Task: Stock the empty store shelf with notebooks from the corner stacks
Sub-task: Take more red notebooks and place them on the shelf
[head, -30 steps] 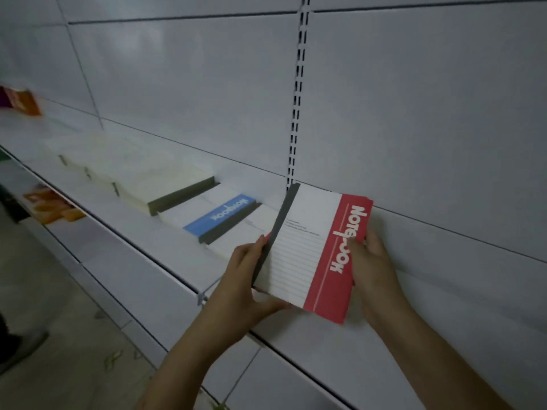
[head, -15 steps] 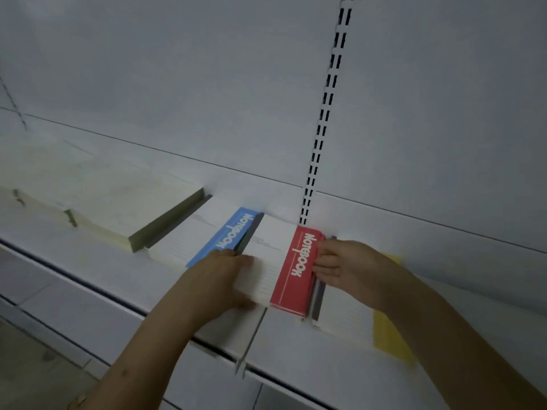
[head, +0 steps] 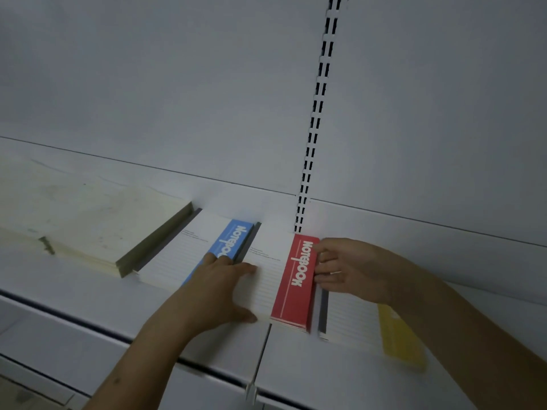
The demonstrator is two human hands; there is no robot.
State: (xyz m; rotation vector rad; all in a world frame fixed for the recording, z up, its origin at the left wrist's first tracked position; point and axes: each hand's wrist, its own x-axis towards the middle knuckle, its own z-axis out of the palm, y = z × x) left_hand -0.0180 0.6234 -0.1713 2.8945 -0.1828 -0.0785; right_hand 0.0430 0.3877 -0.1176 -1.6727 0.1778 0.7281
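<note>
Looking forward and down from head height, sitting close to the shelf [head: 88, 294], facing its white back panel [head: 177, 84].

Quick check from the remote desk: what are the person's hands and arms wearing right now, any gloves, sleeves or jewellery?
No gloves. Both forearms are bare with no sleeves in view. The right hand shows a thin pale band on one finger, seemingly a ring. The left hand shows no ring or watch.
</note>
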